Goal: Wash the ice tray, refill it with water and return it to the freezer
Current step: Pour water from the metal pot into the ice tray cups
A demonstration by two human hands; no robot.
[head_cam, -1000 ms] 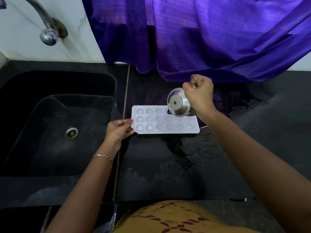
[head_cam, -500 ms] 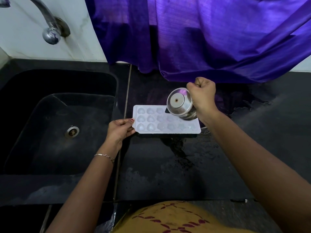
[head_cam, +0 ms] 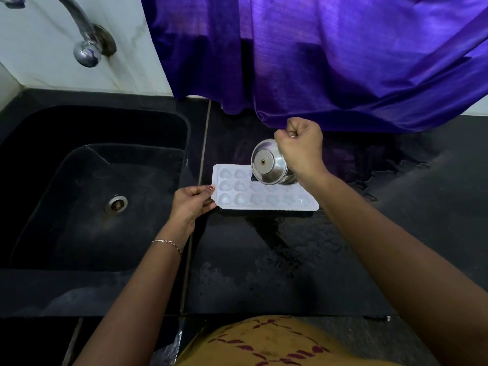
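My L hand (head_cam: 191,203) pinches the ice tray (head_cam: 264,200) by its left edge; the tray lies flat on the wet black tabletop (head_cam: 264,273), just right of the sink (head_cam: 92,220). R hand (head_cam: 301,151) is fisted round a steel cup (head_cam: 268,165), tipped over the tray's back row and hiding some cells. Purple curtain (head_cam: 330,62) hangs right behind, tap (head_cam: 84,46) up at left.

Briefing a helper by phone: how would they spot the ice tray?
Start at the black sink; on the dark counter just right of it lies the tray. Unlike the steel cup above it, it is white, flat, with rows of cells.
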